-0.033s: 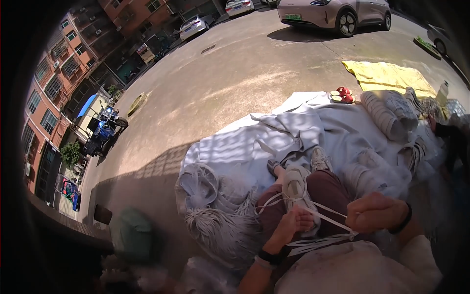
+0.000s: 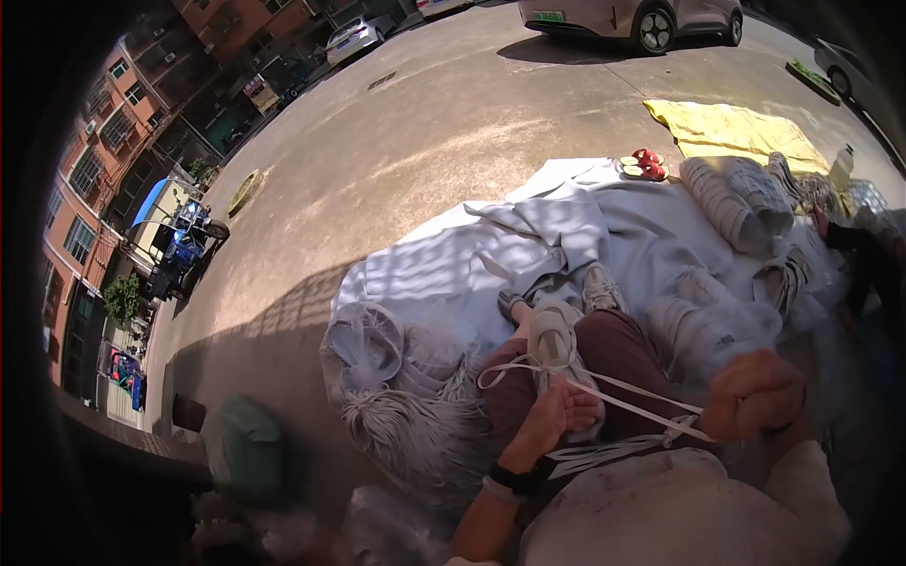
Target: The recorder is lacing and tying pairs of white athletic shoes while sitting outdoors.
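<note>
A pale lace-up shoe (image 2: 553,338) rests on my lap against my maroon trouser legs (image 2: 618,354). My left hand (image 2: 563,412) is closed at the near end of this shoe; its fingers curl there and partly hide it. Long white shoelaces (image 2: 651,404) run from the shoe to my right hand (image 2: 755,394), a fist pulling them taut at the right. One loop of lace stands out left of the shoe. More loose laces (image 2: 604,456) lie across my lap. Left of my legs is a big bundle of white laces (image 2: 401,429).
A white sheet (image 2: 453,250) covers the ground ahead. Stacks of pale shoe parts (image 2: 727,208), red sandals (image 2: 647,165) and a yellow cloth (image 2: 731,132) lie at the right. Another person's dark sleeve (image 2: 859,243) shows at far right. Parked cars (image 2: 642,24) stand beyond.
My right hand has moved a little to the right, drawing the laces out further. My left hand stays at the shoe. The whole view has shifted slightly.
</note>
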Demonstrator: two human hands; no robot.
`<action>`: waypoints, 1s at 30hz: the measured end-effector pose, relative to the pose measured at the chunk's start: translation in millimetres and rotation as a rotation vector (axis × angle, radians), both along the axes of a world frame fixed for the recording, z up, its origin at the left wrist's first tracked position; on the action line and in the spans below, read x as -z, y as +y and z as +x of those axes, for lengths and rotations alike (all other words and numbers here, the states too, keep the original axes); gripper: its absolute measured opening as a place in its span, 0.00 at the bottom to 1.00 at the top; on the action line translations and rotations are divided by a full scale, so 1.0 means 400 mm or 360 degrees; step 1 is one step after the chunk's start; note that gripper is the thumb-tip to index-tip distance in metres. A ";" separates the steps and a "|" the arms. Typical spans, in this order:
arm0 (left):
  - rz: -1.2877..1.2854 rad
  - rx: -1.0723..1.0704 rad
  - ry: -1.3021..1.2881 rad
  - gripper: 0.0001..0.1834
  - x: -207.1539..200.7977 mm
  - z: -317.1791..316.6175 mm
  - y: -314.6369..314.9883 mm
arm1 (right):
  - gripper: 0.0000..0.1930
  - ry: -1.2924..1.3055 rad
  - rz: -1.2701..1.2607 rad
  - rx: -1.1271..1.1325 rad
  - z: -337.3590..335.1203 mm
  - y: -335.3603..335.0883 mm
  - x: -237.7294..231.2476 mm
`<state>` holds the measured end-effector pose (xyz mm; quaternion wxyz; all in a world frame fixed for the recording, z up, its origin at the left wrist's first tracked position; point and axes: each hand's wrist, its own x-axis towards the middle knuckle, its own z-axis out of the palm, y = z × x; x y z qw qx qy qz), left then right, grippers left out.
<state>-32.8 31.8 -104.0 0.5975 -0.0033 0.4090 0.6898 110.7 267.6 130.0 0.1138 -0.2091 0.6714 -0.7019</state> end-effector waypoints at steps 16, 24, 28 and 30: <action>-0.0114 0.0849 0.0880 0.22 -0.250 0.123 0.038 | 0.16 -0.1451 -0.0343 0.0595 -0.027 -0.025 0.310; 0.0708 0.1472 0.1187 0.19 -0.294 0.205 0.115 | 0.11 -0.1773 -0.0860 0.0378 -0.171 -0.190 0.441; 0.0347 0.1335 0.1066 0.22 -0.243 0.132 0.024 | 0.12 -0.1502 -0.0427 0.0323 -0.144 -0.142 0.412; -0.0008 0.0878 0.1044 0.22 -0.211 0.081 -0.030 | 0.13 -0.1467 -0.0351 0.0225 -0.111 -0.108 0.402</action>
